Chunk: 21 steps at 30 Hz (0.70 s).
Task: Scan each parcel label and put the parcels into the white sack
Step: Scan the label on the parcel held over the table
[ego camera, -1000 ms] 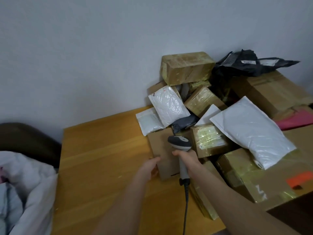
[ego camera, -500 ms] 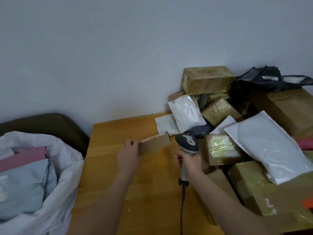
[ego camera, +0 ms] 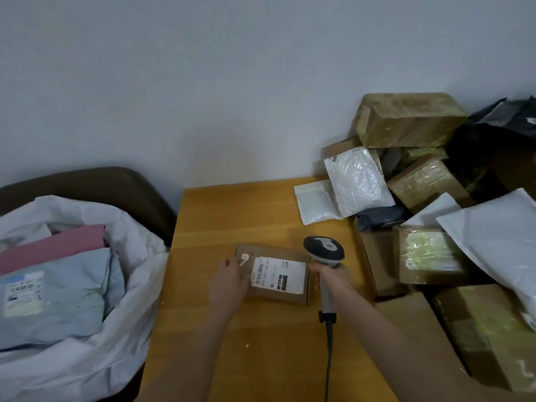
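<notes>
White sack (ego camera: 130, 256) already part-filled; left hand (ego camera: 229, 281) lies flat on labelled box (ego camera: 290, 297), right hand (ego camera: 333, 278) clasps scanner (ego camera: 324, 250); large parcel pile (ego camera: 406, 120) apparently awaits scanning

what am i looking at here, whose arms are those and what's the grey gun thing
Those are a person's own two bare arms, not a machine. The single picture comes from a camera worn on their head, looking forward and down.

The right hand grips a grey handheld barcode scanner, and its cable runs back toward the viewer. The left hand rests on the left end of a small brown box, which lies on the wooden table with its white label facing up.

On the right is a pile of parcels: taped brown boxes, plus white and dark mailers. On the left a white sack stands open, with a pink mailer and a blue-grey mailer already inside.
</notes>
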Available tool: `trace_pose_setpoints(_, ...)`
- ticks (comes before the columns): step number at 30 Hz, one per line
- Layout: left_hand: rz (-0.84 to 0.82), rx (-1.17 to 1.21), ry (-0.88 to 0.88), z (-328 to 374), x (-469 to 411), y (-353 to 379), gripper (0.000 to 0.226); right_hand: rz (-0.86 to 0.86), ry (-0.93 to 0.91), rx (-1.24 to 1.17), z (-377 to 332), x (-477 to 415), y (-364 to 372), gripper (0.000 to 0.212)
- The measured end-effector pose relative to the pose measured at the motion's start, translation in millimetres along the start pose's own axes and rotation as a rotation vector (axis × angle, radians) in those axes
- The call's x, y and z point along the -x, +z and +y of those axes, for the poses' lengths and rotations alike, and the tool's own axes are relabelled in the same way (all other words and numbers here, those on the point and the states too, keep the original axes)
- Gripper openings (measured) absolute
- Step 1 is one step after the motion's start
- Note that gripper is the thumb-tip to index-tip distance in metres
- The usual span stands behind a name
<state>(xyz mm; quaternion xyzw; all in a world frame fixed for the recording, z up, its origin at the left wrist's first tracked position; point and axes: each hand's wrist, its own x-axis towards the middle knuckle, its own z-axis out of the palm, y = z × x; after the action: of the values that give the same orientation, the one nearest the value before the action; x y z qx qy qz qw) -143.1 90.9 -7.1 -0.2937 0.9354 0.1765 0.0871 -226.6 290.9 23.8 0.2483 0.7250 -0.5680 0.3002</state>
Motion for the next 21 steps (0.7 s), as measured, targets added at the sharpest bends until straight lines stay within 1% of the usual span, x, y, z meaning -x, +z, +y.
trace_pose_setpoints(2, -0.001, 0.053, -0.18, -7, -11, -3, 0.049, -0.007, -0.03, 0.04, -4, -5, 6, 0.027)
trace_pose_setpoints(3, -0.042, 0.062, -0.252, -12, -15, -2, 0.051, -0.027, -0.043, 0.057, -7, -8, 10, 0.026)
trace_pose_setpoints(5, -0.194, 0.133, -0.324, -21, -21, 7, 0.05, -0.066, -0.052, 0.098, -14, -14, 18, 0.026)
trace_pose_setpoints(6, -0.258, 0.23, -0.361, -25, -22, 10, 0.048, -0.09, -0.047, 0.12, -15, -17, 22, 0.028)
trace_pose_setpoints(7, -0.284, 0.36, -0.411, -25, -24, 11, 0.045, -0.116, -0.036, 0.142, -17, -19, 25, 0.027)
trace_pose_setpoints(8, -0.257, 0.493, -0.453, -25, -28, 11, 0.042, -0.139, -0.031, 0.164, -17, -21, 28, 0.023)
trace_pose_setpoints(10, -0.145, 0.703, -0.492, -20, -38, 6, 0.041, -0.159, -0.025, 0.208, -17, -24, 33, 0.019)
trace_pose_setpoints(12, -0.117, 0.819, -0.512, -13, -43, 0, 0.048, -0.155, -0.027, 0.213, -14, -23, 37, 0.021)
trace_pose_setpoints(14, -0.178, 0.941, -0.571, -12, -42, 2, 0.047, -0.162, -0.009, 0.176, -11, -18, 42, 0.026)
trace_pose_setpoints(16, -0.295, 1.051, -0.667, -11, -36, 4, 0.043, -0.199, 0.026, 0.112, -7, -12, 48, 0.024)
trace_pose_setpoints(17, -0.339, 1.079, -0.687, -10, -33, 4, 0.04, -0.223, 0.04, 0.075, -6, -8, 51, 0.023)
trace_pose_setpoints(18, -0.376, 1.081, -0.679, -11, -32, 3, 0.039, -0.242, 0.049, 0.041, -5, -4, 54, 0.022)
trace_pose_setpoints(21, -0.447, 1.068, -0.618, -15, -30, -3, 0.045, -0.243, 0.03, -0.021, -7, 8, 54, 0.02)
